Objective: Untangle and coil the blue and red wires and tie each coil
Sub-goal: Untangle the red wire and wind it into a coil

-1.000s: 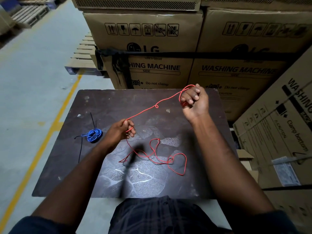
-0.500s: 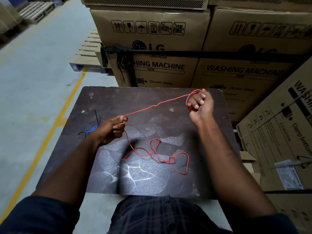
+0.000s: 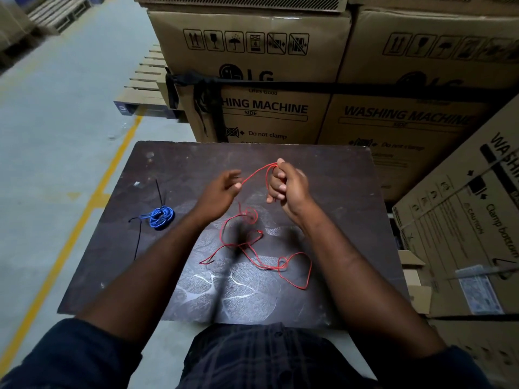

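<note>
Here, right hand (image 3: 286,186): raised above the far half of the table, fingers curled tight round a loop of the thin red wire, which arches over the top of the fist.
Left hand (image 3: 222,189): raised just beside the right one, apart from it, fingers stretched towards it and smeared by motion blur; the red strand meets its fingertips (image 3: 238,184), but whether they pinch it cannot be told.
Thin red wire (image 3: 282,266): one short span runs in the air between the two hands; from there it drops to the table and lies in loose, crossing loops between the forearms, its widest loop nearest the right forearm.
Blue wire coil (image 3: 161,217): a small bundle lying on the left part of the table, well apart from both hands.
Thin black tie (image 3: 138,240): threaded at the blue coil, one end pointing towards the far edge, the other trailing towards the near edge.
Dark brown table top (image 3: 337,178): scuffed, with pale scratched patches near the person.
Brown cardboard boxes (image 3: 266,108): stacked behind the table, printed "WASHING MACHINE", bound by a black strap (image 3: 309,87); another box leans at the right.
Grey floor (image 3: 56,122): a yellow painted line (image 3: 92,197) runs along the left, with wooden pallets (image 3: 146,80) beyond.
</note>
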`<state>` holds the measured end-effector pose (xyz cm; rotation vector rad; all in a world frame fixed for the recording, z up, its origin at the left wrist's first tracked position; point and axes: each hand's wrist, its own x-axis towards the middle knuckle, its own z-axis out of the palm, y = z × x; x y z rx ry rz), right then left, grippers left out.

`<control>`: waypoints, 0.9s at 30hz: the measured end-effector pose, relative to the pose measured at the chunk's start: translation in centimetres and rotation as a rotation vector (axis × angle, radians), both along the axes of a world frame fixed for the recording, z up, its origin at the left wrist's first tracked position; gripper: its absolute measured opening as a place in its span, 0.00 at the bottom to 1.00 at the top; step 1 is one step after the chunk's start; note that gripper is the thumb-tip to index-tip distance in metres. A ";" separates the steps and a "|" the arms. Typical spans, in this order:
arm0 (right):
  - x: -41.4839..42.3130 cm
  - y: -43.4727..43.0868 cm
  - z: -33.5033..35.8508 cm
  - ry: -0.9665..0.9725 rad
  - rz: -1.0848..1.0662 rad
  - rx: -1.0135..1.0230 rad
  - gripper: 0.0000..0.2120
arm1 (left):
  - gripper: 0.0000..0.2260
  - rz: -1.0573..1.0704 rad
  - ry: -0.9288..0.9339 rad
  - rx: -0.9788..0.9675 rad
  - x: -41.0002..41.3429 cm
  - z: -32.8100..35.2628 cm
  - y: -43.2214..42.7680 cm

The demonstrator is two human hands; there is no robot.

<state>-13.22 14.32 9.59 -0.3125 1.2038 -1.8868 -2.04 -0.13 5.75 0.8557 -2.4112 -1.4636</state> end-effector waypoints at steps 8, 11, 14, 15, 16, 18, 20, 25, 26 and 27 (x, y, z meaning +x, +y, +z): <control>-0.7 0.0 0.7 -0.089 -0.051 -0.076 0.20 | 0.06 0.157 0.180 0.371 -1.1 -0.5 2.9; -1.7 0.8 1.2 -0.324 -0.074 -0.268 0.22 | 0.08 0.086 0.218 0.087 -1.1 -0.4 3.0; -2.4 1.0 2.1 -0.397 -0.144 -0.379 0.19 | 0.11 -0.118 0.151 -0.068 -0.7 0.0 3.2; -2.5 0.9 2.2 -0.378 -0.184 -0.381 0.17 | 0.12 -0.170 0.132 -0.095 -0.5 0.1 3.3; -2.7 0.7 2.3 -0.351 -0.220 -0.369 0.16 | 0.12 -0.224 0.109 -0.109 -0.3 0.4 3.6; -2.7 0.3 1.9 -0.274 -0.270 -0.307 0.14 | 0.12 -0.361 0.063 -0.129 0.1 1.4 4.5; -2.7 -0.1 1.4 -0.142 -0.294 -0.197 0.12 | 0.11 -0.488 0.023 -0.217 0.1 2.9 5.4; -2.3 -0.8 -1.0 0.411 -0.263 0.167 0.15 | 0.11 -0.550 0.043 -0.432 0.3 5.3 4.4; -2.3 -0.5 -1.3 0.478 -0.236 0.201 0.17 | 0.12 -0.562 0.051 -0.447 0.2 5.5 4.0; -2.1 -0.1 -1.3 0.515 -0.197 0.207 0.19 | 0.12 -0.561 0.063 -0.456 0.2 5.6 3.7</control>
